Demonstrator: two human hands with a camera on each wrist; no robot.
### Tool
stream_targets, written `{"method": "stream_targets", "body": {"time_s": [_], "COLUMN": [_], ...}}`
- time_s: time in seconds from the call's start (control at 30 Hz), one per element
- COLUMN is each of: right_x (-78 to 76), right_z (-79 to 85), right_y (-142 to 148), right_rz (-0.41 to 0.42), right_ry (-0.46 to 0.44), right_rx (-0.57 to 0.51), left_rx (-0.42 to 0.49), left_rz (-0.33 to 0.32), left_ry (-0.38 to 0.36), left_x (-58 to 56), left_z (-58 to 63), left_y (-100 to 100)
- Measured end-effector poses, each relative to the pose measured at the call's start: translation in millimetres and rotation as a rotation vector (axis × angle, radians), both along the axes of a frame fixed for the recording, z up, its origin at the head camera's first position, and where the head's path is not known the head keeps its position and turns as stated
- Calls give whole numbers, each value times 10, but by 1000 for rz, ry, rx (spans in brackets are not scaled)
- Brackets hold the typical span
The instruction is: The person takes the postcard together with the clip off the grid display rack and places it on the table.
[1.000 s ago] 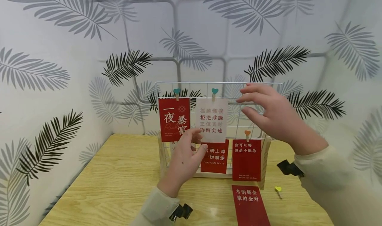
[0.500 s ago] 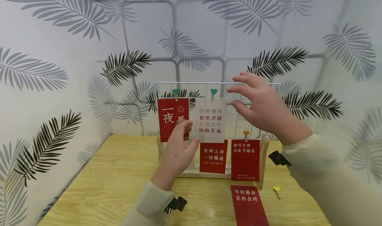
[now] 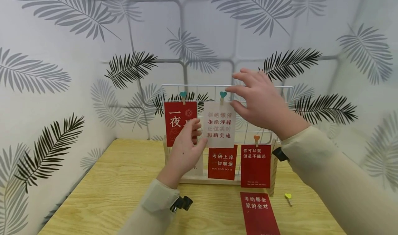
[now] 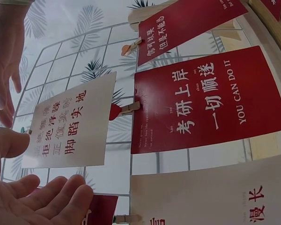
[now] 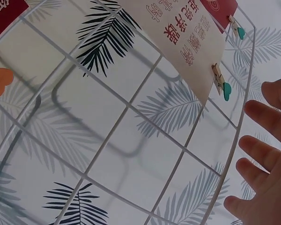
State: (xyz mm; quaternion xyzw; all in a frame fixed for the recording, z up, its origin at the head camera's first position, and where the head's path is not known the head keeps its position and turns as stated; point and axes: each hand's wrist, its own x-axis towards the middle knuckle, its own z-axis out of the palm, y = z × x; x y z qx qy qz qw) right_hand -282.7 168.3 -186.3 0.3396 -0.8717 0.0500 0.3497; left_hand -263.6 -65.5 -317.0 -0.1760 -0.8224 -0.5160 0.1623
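A white card [image 3: 220, 124] hangs on a white wire grid rack [image 3: 205, 86], held at its top by a teal heart clip [image 3: 223, 95]. Beside its lower left corner is my left hand [image 3: 182, 155], fingers loosely bent; the left wrist view shows nothing between thumb and fingers [image 4: 70, 206]. My right hand [image 3: 261, 102] hovers by the card's upper right, fingers spread and holding nothing in the right wrist view. Left of the white card, a red card [image 3: 174, 110] hangs from another teal heart clip [image 3: 183, 94], partly hidden by my left hand.
Lower on the rack hang a red card [image 3: 222, 167], another red card [image 3: 256, 169] with an orange heart clip [image 3: 256, 138], and a half-hidden white card [image 4: 206, 197]. On the wooden table [image 3: 93, 193] lie a loose red card [image 3: 261, 217] and a yellow heart clip [image 3: 288, 197].
My right hand has moved left and slightly up toward the white card's teal heart clip. My left hand has shifted slightly left and up, uncovering the white card's lower left text.
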Motion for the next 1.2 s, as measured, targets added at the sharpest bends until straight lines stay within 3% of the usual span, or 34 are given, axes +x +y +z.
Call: {"method": "stream_targets", "body": {"time_s": [0.3,0.73,0.97,1.2], "right_x": [-88,-162,-178,-219], "right_z": [34,21,2,-100], "right_y": [-87,-162,-181,-234], "right_rz": [-91,-188,-201,-164], "right_ry": [-43,-16,-7,77], "right_rx": [101,214,189,79], "left_rx": [-50,-117,-145,-163], "left_rz": [-10,50,64,69], "left_ry": [-48,-43,-36,-2], "left_x": [-69,-183,-188,-205], "left_z": [79,170,195,199], "left_y": [13,65,94,99]}}
